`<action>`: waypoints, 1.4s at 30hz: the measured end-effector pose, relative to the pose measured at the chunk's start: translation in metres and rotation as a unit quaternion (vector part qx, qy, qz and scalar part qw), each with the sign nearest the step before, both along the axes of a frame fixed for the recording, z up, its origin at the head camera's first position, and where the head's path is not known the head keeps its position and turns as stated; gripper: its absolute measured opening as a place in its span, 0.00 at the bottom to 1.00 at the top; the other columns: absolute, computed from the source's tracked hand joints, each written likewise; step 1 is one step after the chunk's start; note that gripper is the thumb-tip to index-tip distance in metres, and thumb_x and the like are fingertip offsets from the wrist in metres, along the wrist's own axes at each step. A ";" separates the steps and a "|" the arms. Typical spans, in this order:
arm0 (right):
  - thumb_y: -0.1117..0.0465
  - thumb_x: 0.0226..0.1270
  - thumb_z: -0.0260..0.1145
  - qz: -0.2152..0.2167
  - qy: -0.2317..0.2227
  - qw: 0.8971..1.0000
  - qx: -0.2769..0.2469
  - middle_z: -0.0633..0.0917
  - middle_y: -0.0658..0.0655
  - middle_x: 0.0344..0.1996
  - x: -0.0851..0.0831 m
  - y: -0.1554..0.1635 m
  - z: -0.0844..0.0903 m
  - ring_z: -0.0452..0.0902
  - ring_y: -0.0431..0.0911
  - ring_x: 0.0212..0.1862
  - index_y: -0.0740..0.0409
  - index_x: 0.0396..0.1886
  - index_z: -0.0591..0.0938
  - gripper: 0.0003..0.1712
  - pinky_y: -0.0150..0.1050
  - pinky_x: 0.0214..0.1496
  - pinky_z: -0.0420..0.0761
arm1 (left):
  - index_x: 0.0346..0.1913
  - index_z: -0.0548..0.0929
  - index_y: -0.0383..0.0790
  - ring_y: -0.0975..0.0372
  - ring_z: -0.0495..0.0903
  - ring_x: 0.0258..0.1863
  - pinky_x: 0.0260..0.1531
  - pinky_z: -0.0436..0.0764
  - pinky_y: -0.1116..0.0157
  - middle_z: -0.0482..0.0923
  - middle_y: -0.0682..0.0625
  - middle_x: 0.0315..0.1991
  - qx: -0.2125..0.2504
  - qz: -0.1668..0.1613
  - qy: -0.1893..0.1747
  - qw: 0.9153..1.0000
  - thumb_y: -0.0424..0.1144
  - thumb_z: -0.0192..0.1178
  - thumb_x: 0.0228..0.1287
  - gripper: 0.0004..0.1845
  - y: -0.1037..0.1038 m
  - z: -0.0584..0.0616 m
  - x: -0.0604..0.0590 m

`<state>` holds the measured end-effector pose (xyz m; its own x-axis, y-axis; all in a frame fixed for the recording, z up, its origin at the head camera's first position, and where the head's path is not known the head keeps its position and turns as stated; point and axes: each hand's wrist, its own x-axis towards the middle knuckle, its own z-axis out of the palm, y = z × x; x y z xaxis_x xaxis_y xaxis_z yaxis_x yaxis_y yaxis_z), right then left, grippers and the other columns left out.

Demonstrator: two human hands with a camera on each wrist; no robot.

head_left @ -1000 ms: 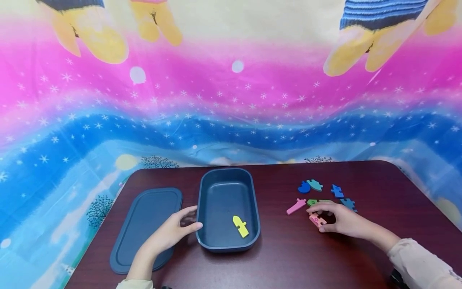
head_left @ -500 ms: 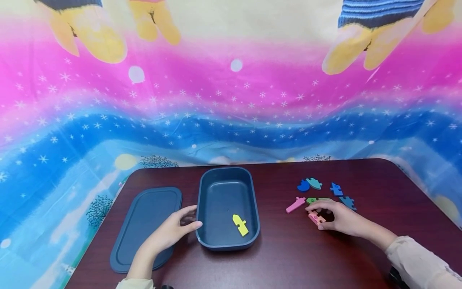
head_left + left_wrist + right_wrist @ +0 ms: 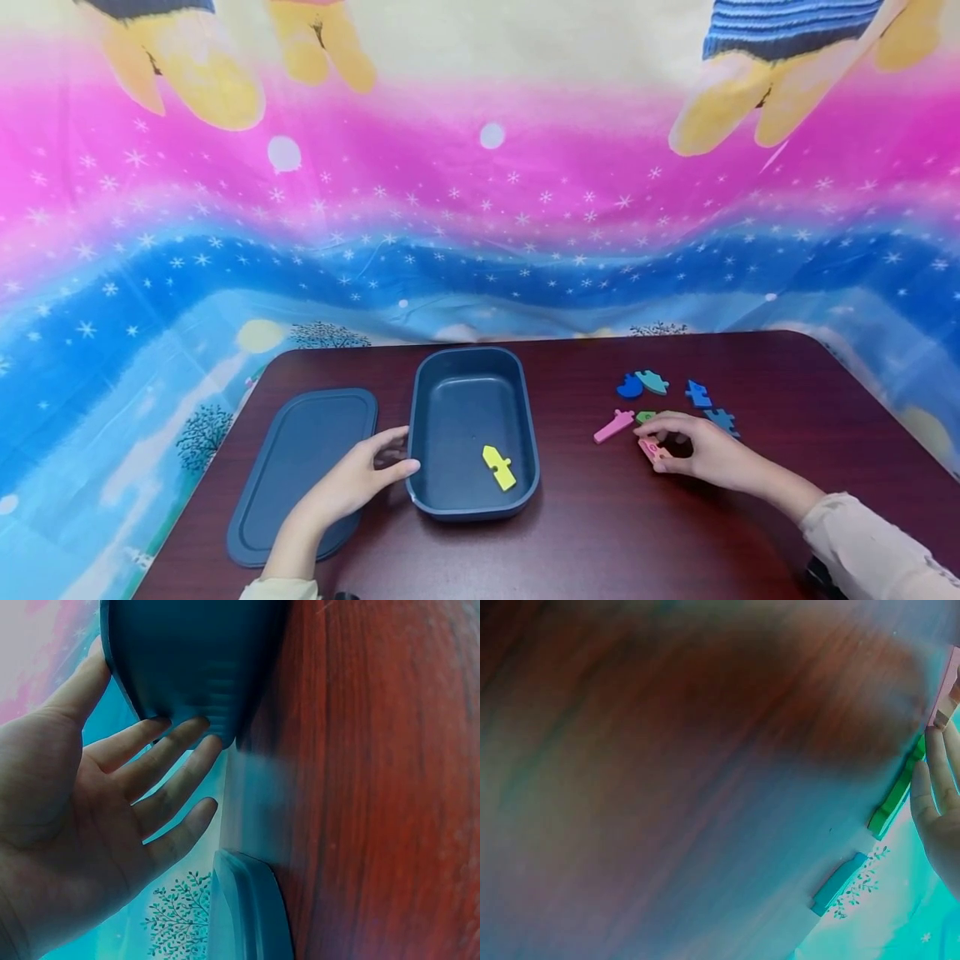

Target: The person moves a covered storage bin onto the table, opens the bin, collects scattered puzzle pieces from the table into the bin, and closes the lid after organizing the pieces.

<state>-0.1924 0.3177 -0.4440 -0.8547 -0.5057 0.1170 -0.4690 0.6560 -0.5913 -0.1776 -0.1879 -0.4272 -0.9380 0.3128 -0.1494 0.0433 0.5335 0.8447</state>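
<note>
My left hand (image 3: 351, 482) is at the near left side of a dark blue-grey box (image 3: 438, 500). The thumb rests on its rim, and in the left wrist view the fairly straight, spread fingers (image 3: 161, 761) touch the outer wall. Inside the box lies a yellow puzzle piece (image 3: 498, 467). On the right, my right hand (image 3: 712, 454) pinches a salmon-pink puzzle piece (image 3: 651, 451) between thumb and fingers. A green puzzle piece (image 3: 645, 417) shows just beyond those fingers, partly hidden by them. A pink stick-shaped piece (image 3: 614, 426) lies to their left.
The box's flat lid (image 3: 288, 475) lies left of it, partly under my left forearm. Farther back on the dark red-brown table (image 3: 570, 542) are a round blue piece (image 3: 630, 385), a mint piece (image 3: 652, 382), a blue piece (image 3: 698, 393) and a teal piece (image 3: 722, 421). A printed cloth (image 3: 480, 208) hangs behind.
My right hand's thumb and the salmon-pink puzzle piece have shifted slightly left and away from me. More of the green piece is covered by the hand. My left hand and the box stay put.
</note>
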 end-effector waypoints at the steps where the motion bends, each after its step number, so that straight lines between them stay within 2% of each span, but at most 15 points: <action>1: 0.56 0.62 0.74 -0.002 0.000 1.000 -0.001 0.82 0.48 0.45 0.000 -0.001 0.000 0.76 0.40 0.42 0.54 0.56 0.82 0.23 0.37 0.42 0.81 | 0.72 0.67 0.34 0.46 0.76 0.59 0.54 0.77 0.49 0.74 0.38 0.62 0.001 0.000 -0.001 1.000 0.47 0.63 0.69 0.35 0.000 0.000 0.000; 12: 0.54 0.61 0.74 -0.023 0.018 1.000 -0.003 0.83 0.47 0.47 0.005 -0.011 0.002 0.77 0.40 0.45 0.52 0.55 0.83 0.22 0.38 0.44 0.82 | 0.72 0.67 0.35 0.46 0.76 0.59 0.54 0.77 0.49 0.74 0.38 0.62 -0.004 0.002 0.000 1.000 0.48 0.63 0.69 0.35 0.000 0.001 0.000; 21: 0.58 0.59 0.76 0.019 0.075 0.997 -0.030 0.83 0.46 0.49 0.009 -0.024 0.002 0.76 0.38 0.50 0.54 0.51 0.85 0.20 0.37 0.44 0.83 | 0.72 0.67 0.35 0.47 0.76 0.59 0.54 0.77 0.49 0.75 0.39 0.61 -0.008 0.001 0.000 1.000 0.48 0.63 0.69 0.34 -0.001 0.000 0.000; 24: 0.57 0.60 0.75 0.031 0.077 0.996 -0.032 0.83 0.46 0.49 0.011 -0.028 0.003 0.74 0.38 0.52 0.53 0.52 0.85 0.20 0.38 0.46 0.83 | 0.72 0.67 0.35 0.46 0.76 0.59 0.54 0.77 0.49 0.74 0.38 0.62 -0.006 0.001 -0.002 1.000 0.48 0.63 0.68 0.35 -0.001 0.000 0.000; 31: 0.55 0.58 0.76 0.032 0.086 0.996 -0.023 0.83 0.44 0.50 0.015 -0.038 0.007 0.75 0.41 0.56 0.50 0.52 0.85 0.21 0.36 0.49 0.82 | 0.72 0.67 0.35 0.46 0.76 0.59 0.54 0.77 0.49 0.74 0.38 0.63 -0.002 -0.001 -0.003 1.000 0.48 0.63 0.69 0.35 -0.001 -0.001 -0.001; 37: 0.61 0.58 0.77 0.061 0.072 0.993 -0.067 0.83 0.51 0.52 0.017 -0.048 0.012 0.75 0.40 0.55 0.45 0.56 0.83 0.25 0.40 0.43 0.84 | 0.72 0.67 0.35 0.46 0.76 0.59 0.54 0.77 0.49 0.74 0.38 0.63 -0.001 0.000 -0.004 1.000 0.48 0.63 0.69 0.35 -0.002 -0.002 -0.002; 42: 0.60 0.61 0.75 0.079 0.076 0.991 -0.083 0.82 0.52 0.53 0.021 -0.058 0.017 0.75 0.40 0.56 0.42 0.56 0.83 0.23 0.38 0.46 0.83 | 0.72 0.67 0.35 0.46 0.76 0.60 0.55 0.77 0.49 0.73 0.38 0.63 -0.001 -0.002 -0.006 1.000 0.49 0.63 0.69 0.35 -0.003 -0.003 -0.002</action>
